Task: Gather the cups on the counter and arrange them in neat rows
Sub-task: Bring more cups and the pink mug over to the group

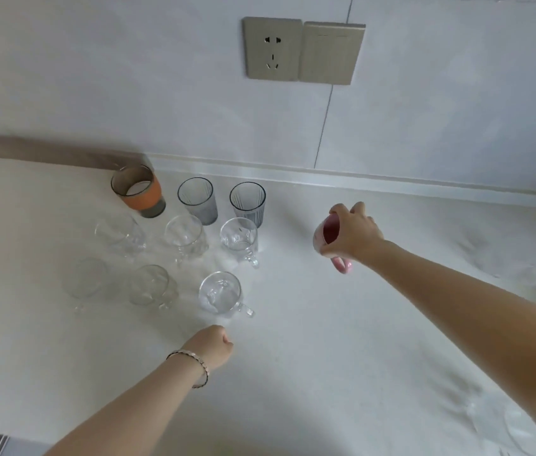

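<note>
1. Worktop point(326, 340): pale, with nine cups in three rows at left.
2. Back row: orange-banded glass point(138, 191) and two grey tumblers point(198, 200). Clear mugs point(238, 240) stand in front, their bases showing through.
3. Pink mug point(327, 236): tilted, lifted right of the rows, gripped at the rim by the right hand point(353, 233).
4. Left hand point(215, 343): a fist holding nothing.

Clear glass mugs point(220, 292); matt pale counter point(326, 340) (stone-like); brushed socket plate point(273, 49)

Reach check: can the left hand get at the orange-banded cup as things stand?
Probably only from above. The left hand sits in front of the group, and two rows of clear mugs stand between it and the orange-banded cup.
</note>
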Demonstrator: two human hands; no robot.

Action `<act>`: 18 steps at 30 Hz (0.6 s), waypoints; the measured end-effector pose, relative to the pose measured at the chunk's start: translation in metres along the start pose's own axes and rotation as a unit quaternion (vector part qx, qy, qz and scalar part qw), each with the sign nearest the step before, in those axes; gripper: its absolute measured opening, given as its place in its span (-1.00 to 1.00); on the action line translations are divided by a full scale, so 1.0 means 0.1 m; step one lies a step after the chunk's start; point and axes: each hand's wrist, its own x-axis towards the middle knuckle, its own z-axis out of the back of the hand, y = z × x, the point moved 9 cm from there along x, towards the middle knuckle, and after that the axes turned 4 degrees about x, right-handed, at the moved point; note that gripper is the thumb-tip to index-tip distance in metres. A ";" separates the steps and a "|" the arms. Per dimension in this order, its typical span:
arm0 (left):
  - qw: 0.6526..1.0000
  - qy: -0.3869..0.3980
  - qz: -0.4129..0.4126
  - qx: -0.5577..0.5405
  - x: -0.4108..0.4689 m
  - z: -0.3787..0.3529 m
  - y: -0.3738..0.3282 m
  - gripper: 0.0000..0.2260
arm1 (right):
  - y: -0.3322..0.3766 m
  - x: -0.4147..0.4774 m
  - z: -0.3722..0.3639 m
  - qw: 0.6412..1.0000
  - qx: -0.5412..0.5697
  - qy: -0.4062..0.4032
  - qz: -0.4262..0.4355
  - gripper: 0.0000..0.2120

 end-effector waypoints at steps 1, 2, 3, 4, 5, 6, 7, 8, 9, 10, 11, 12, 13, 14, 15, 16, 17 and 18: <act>1.000 0.004 0.004 -0.004 0.02 -0.01 0.04 -0.70 | 0.12 0.12 -0.03 1.000 0.000 0.002 0.005 -0.28; 1.000 0.006 0.007 -0.008 0.03 0.00 0.07 -0.70 | 0.22 0.22 -0.08 1.000 -0.002 0.004 0.008 -0.27; 1.000 0.008 0.009 -0.010 0.04 0.00 0.09 -0.71 | 0.31 0.31 -0.12 1.000 -0.002 0.005 0.008 -0.24; 1.000 0.009 0.009 -0.014 0.04 0.00 0.11 -0.73 | 0.39 0.39 -0.16 1.000 -0.002 0.005 0.008 -0.22; 1.000 0.008 0.009 -0.020 0.06 0.00 0.12 -0.76 | 0.46 0.46 -0.19 1.000 -0.004 0.002 0.012 -0.21; 1.000 0.005 0.010 -0.025 0.07 0.01 0.12 -0.80 | 0.53 0.52 -0.22 1.000 -0.008 -0.001 0.018 -0.21; 1.000 0.003 0.010 -0.028 0.08 0.03 0.13 -0.83 | 0.59 0.57 -0.25 1.000 -0.012 0.000 0.023 -0.23; 1.000 0.001 0.010 -0.029 0.08 0.04 0.14 -0.83 | 0.64 0.62 -0.27 1.000 -0.016 0.001 0.027 -0.25; 1.000 0.001 0.008 -0.029 0.09 0.05 0.14 -0.80 | 0.67 0.66 -0.30 0.999 -0.021 0.002 0.027 -0.28; 1.000 0.002 0.006 -0.027 0.11 0.06 0.14 -0.78 | 0.69 0.68 -0.32 0.999 -0.026 0.003 0.027 -0.29; 1.000 0.003 0.004 -0.026 0.12 0.07 0.14 -0.76 | 0.71 0.69 -0.33 0.999 -0.032 0.002 0.028 -0.29; 1.000 0.002 0.003 -0.025 0.12 0.08 0.14 -0.75 | 0.71 0.70 -0.34 0.999 -0.037 -0.001 0.028 -0.27; 1.000 0.001 0.002 -0.026 0.11 0.09 0.13 -0.75 | 0.71 0.69 -0.35 0.999 -0.037 -0.005 0.026 -0.24; 1.000 -0.001 0.000 -0.024 0.11 0.10 0.13 -0.75 | 0.70 0.66 -0.35 0.999 -0.031 -0.009 0.022 -0.21; 1.000 0.000 -0.002 -0.023 0.10 0.10 0.12 -0.76 | 0.69 0.63 -0.36 1.000 -0.020 -0.014 0.017 -0.19; 1.000 0.002 -0.004 -0.022 0.10 0.09 0.12 -0.78 | 0.66 0.58 -0.37 1.000 -0.007 -0.017 0.015 -0.18; 1.000 0.003 -0.007 -0.022 0.09 0.08 0.11 -0.79 | 0.63 0.52 -0.38 1.000 0.007 -0.017 0.015 -0.17; 1.000 0.003 -0.011 -0.022 0.08 0.08 0.10 -0.81 | 0.60 0.45 -0.40 1.000 0.020 -0.015 0.017 -0.16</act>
